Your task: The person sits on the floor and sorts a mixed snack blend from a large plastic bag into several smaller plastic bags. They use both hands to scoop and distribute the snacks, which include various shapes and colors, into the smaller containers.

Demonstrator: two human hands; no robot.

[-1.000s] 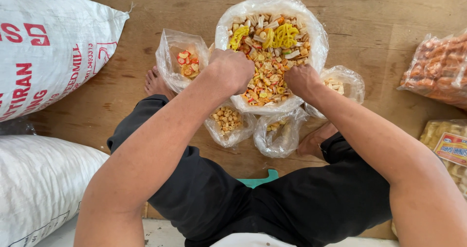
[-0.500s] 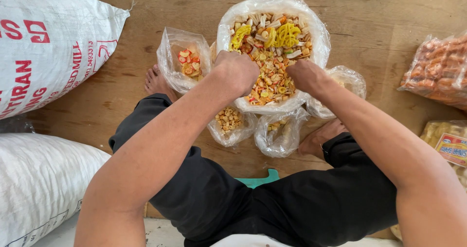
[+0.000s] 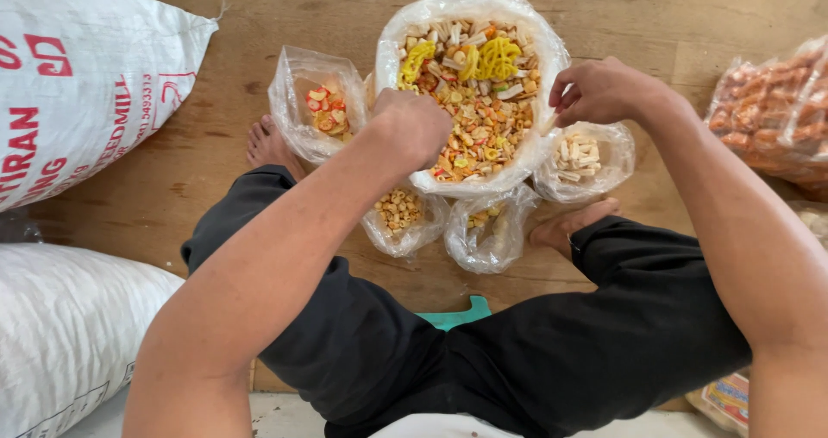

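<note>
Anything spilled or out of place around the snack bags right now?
Nothing stands out. The big bag of mixed crackers sits upright with its contents inside, and the four small bags around it look intact. No pieces show on the wooden floor. The left hand is in the mix; the right hand is beside its rim.

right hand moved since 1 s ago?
Yes. The right hand has left the mixed snacks in the big bag and shifted rightward, now above the small bag of pale sticks. The left hand stays at the big bag's near edge.

Left hand [image 3: 412,128] fisted in mixed-snack bag [image 3: 473,93]; right hand [image 3: 599,91] pinching above stick-snack bag [image 3: 586,158]
</note>
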